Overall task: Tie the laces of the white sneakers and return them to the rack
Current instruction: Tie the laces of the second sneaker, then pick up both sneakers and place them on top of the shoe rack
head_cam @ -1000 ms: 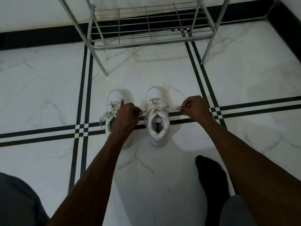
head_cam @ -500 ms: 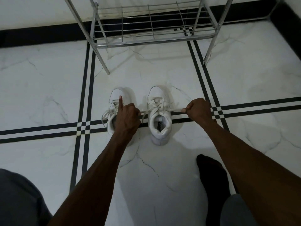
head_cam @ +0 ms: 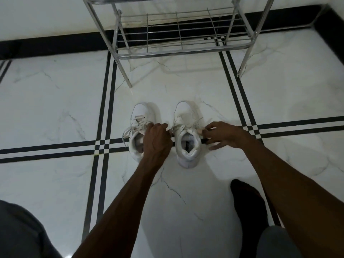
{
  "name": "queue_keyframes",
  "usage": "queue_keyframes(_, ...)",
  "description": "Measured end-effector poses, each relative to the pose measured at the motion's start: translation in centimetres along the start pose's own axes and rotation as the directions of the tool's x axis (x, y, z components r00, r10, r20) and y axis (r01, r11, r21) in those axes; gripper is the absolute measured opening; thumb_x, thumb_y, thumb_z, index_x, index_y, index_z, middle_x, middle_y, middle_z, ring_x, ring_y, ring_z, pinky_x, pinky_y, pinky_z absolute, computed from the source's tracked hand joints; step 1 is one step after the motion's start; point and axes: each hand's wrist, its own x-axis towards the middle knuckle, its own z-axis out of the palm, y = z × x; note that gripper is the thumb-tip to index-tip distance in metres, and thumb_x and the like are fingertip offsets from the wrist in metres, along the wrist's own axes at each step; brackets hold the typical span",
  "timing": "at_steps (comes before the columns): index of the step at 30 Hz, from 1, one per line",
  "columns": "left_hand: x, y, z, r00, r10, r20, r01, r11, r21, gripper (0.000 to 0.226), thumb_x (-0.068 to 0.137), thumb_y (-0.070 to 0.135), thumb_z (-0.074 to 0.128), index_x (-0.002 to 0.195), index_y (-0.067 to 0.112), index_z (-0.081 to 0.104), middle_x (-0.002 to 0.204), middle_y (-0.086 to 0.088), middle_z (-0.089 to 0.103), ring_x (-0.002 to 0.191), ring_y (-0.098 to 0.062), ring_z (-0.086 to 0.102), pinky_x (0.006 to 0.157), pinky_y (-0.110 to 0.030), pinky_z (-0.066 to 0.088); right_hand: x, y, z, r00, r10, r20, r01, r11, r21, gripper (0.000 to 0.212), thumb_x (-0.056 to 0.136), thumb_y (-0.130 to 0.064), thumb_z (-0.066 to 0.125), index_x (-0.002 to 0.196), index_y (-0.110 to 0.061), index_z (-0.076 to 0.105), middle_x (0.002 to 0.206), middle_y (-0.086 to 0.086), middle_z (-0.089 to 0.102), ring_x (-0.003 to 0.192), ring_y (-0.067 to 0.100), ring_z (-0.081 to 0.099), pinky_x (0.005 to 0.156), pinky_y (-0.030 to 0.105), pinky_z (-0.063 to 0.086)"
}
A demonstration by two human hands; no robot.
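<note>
Two white sneakers stand side by side on the floor, toes pointing away from me. The left sneaker [head_cam: 140, 116] has loose laces trailing off its left side. The right sneaker [head_cam: 187, 140] has its laces drawn across the tongue. My left hand [head_cam: 156, 141] lies between the two shoes, partly covering the left one, its fingers pinching a lace end of the right sneaker. My right hand [head_cam: 223, 135] is just right of that shoe, thumb and forefinger on the other lace end, remaining fingers spread. The metal shoe rack [head_cam: 182, 49] stands beyond the shoes with a bare bottom shelf.
White marble floor with black stripe lines [head_cam: 104, 116] crossing under the shoes. My foot in a black sock [head_cam: 247, 202] rests at lower right. Grey-clad knees sit at both bottom corners. A black skirting [head_cam: 55, 43] runs along the wall behind the rack.
Both hands have drawn in closer to the right sneaker and the taut lace has slackened. My right hand's fingers have spread. The camera has tilted, showing more of the rack.
</note>
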Motion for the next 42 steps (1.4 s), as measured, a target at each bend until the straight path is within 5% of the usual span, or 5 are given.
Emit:
queue_keyframes(8,0.0,1.0,-0.4,0.949,-0.154,0.274,0.287,0.783,-0.552,0.043,0.1,0.028,0.061,0.139,0.009,0.06,0.13,-0.012,0.07,0.113,-0.025,0.07,0.101,-0.042,0.056,1.2,-1.0,3.8,0.993,-0.113,-0.023,0.109,0.985,-0.135,0.056,0.072,-0.036,0.087,0.116,-0.01,0.062,0.105,0.016,0.073,0.089,0.029,0.076,0.072,0.047,0.065)
queue_keyframes(18,-0.1,-5.5,-3.7,0.944,-0.278,-0.178,0.184,0.89,-0.416,0.048,0.087,0.015,0.071,0.134,0.013,0.064,0.13,-0.012,0.062,0.122,-0.029,0.056,0.102,-0.037,0.047,1.4,-3.0,7.4,0.99,-0.142,0.005,0.139,0.957,-0.255,0.066,0.059,-0.034,0.079,0.118,-0.013,0.057,0.107,0.014,0.071,0.089,0.03,0.075,0.069,0.049,0.065)
queue_keyframes(23,-2.2,-9.9,-4.7,0.815,-0.519,0.258,0.569,0.632,-0.526,0.105,0.061,0.076,0.072,0.146,0.02,0.048,0.131,-0.012,0.062,0.115,-0.029,0.063,0.097,-0.047,0.056,1.4,-3.5,8.3,0.995,-0.097,0.029,0.101,0.974,-0.202,0.052,0.073,-0.02,0.077,0.119,-0.016,0.052,0.106,0.018,0.069,0.083,0.033,0.076,0.067,0.053,0.064)
queue_keyframes(26,-3.0,-9.5,-4.1,0.768,-0.437,0.469,0.64,0.492,-0.59,0.08,0.078,0.054,0.081,0.144,0.026,0.047,0.127,-0.006,0.064,0.108,-0.024,0.066,0.078,-0.041,0.062,1.3,-3.7,8.6,0.994,-0.105,0.007,0.104,0.971,-0.214,0.051,0.072,-0.021,0.075,0.117,-0.016,0.054,0.102,0.017,0.071,0.078,0.032,0.077,0.065,0.051,0.064)
queue_keyframes(42,-2.3,-6.7,-2.5,0.85,-0.459,0.258,0.513,0.61,-0.604,0.051,0.083,0.017,0.077,0.132,0.012,0.062,0.099,-0.01,0.072,0.08,-0.03,0.073,0.061,-0.052,0.065,-0.6,-2.4,7.6,0.957,-0.253,-0.14,0.223,0.954,-0.2,0.032,0.08,-0.026,0.074,0.108,-0.013,0.066,0.096,0.011,0.074,0.08,0.029,0.075,0.065,0.05,0.065)
